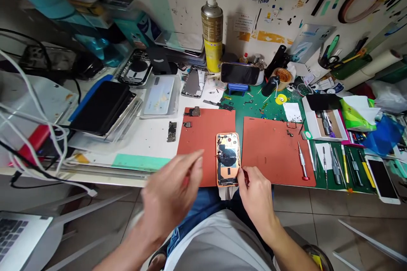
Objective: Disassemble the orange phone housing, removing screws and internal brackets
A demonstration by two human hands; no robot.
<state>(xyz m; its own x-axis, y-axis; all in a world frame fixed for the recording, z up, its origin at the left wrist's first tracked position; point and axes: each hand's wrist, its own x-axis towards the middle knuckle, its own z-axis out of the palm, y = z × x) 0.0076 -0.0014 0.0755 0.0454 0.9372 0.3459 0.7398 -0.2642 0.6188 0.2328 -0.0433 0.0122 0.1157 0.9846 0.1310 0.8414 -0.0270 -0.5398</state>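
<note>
An opened phone housing (228,159) with a gold-orange frame and a round black pad inside lies on the left orange mat (206,135), near the table's front edge. At its lower right side, my right hand (254,186) pinches the frame edge with thumb and forefinger. My left hand (173,190), slightly blurred, is raised left of the housing and does not touch it. Its fingers are drawn together, and whether something small is between them cannot be made out. Above the housing, small parts (192,112) lie on the mat, and a dark circuit board (171,131) lies left of it.
A second orange mat (270,152) carries a screwdriver (302,161). Other tools and a white phone (383,178) lie farther right. Behind stand a spray can (212,34) and a propped phone (240,73). Stacked devices (100,108) and cables (34,127) fill the left.
</note>
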